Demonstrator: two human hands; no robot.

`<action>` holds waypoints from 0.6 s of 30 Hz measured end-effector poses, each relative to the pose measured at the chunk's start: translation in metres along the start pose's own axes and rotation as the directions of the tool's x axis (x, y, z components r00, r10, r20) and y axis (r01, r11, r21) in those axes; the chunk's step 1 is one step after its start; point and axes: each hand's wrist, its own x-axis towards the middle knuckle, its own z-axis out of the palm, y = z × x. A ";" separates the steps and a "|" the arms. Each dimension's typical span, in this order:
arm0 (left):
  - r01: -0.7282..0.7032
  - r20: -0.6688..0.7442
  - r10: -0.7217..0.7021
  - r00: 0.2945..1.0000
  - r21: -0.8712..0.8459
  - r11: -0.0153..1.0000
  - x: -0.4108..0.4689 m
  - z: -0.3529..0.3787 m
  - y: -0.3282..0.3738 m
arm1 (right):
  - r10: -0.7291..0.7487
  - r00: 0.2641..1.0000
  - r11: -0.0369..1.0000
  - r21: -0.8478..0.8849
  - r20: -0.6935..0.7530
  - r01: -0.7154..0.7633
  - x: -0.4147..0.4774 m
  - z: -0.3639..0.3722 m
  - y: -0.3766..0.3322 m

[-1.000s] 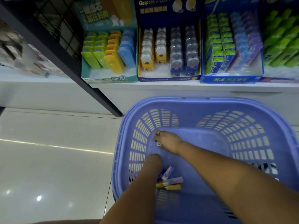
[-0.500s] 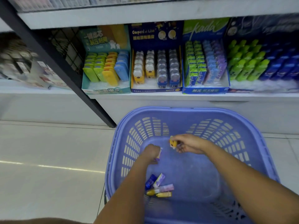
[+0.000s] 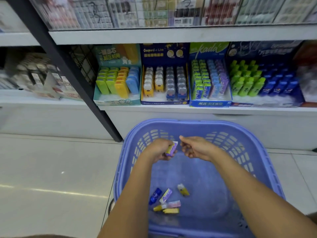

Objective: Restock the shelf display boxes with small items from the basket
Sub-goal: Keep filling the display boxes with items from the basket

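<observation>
A purple plastic basket [image 3: 205, 124] stands on the floor below the shelf. My left hand [image 3: 157, 150] grips a small purple box [image 3: 171, 148] above the basket's far end. Just right of it, my right hand [image 3: 197, 147] hovers with loosely curled fingers and holds nothing. On the basket floor lie a yellow-and-white bear eraser [image 3: 183, 190], a blue item [image 3: 155, 195], another purple box [image 3: 165, 194], a pink item [image 3: 173, 204] and a yellow item [image 3: 170, 210]. On the shelf stand display boxes: teal [image 3: 118, 102], navy bear-eraser [image 3: 164, 102], blue kada [image 3: 209, 104] with a purple column at its right.
A fourth display box [image 3: 265, 104] with green and blue bottles sits at the shelf's right. A black slanted shelf post [image 3: 89, 93] runs down to the floor left of the basket. An upper shelf [image 3: 171, 35] overhangs the boxes. Glossy white floor tiles [image 3: 51, 177] spread to the left.
Both hands rose from the basket floor. My left hand picked up the purple box. My right hand let go of the yellow bear eraser, which now lies in the basket. The view tilted up.
</observation>
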 end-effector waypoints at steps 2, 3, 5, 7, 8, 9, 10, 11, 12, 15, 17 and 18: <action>0.034 -0.027 -0.033 0.999 0.072 0.997 0.002 -0.003 -0.005 | 0.013 1.000 0.986 -0.165 -0.028 -0.017 0.002 -0.001 0.010; 0.050 -0.034 -0.047 0.998 0.113 0.992 0.002 -0.006 -0.008 | 0.024 0.999 0.955 -0.293 -0.041 -0.035 0.004 -0.001 0.018; 0.078 -0.044 -0.070 0.997 0.231 0.970 0.003 -0.013 -0.013 | 0.037 0.999 0.827 -0.560 -0.029 -0.047 0.008 0.003 0.040; 0.094 -0.046 -0.083 0.995 0.325 0.941 0.003 -0.021 -0.018 | 0.070 0.996 0.662 -0.750 0.054 -0.006 0.010 0.011 0.065; 0.094 -0.045 -0.084 0.995 0.340 0.936 0.003 -0.024 -0.021 | 0.090 0.990 0.568 -0.822 0.105 0.035 0.010 0.018 0.077; 0.089 -0.045 -0.079 0.996 0.336 0.938 0.004 -0.026 -0.022 | 0.106 0.982 0.481 -0.873 0.155 0.086 0.011 0.023 0.089; 0.082 -0.047 -0.070 0.996 0.322 0.943 0.005 -0.028 -0.023 | 0.119 0.974 0.418 -0.899 0.192 0.127 0.012 0.028 0.098; 0.073 -0.048 -0.062 0.997 0.307 0.949 0.006 -0.030 -0.024 | 0.120 0.968 0.380 -0.911 0.219 0.159 0.014 0.033 0.107; 0.067 -0.044 -0.057 0.997 0.294 0.953 0.006 -0.032 -0.024 | 0.125 0.966 0.356 -0.919 0.225 0.168 0.015 0.038 0.113; 0.049 -0.009 -0.048 0.999 0.253 0.966 0.008 -0.036 -0.023 | 0.129 0.979 0.251 -0.960 0.160 0.124 0.020 0.047 0.128; 0.036 0.008 -0.039 0.999 0.223 0.974 0.007 -0.037 -0.022 | 0.132 0.985 0.209 -0.975 0.109 0.080 0.021 0.052 0.132; 0.033 0.010 -0.036 0.999 0.214 0.976 0.007 -0.037 -0.021 | 0.132 0.987 0.206 -0.976 0.095 0.066 0.021 0.053 0.133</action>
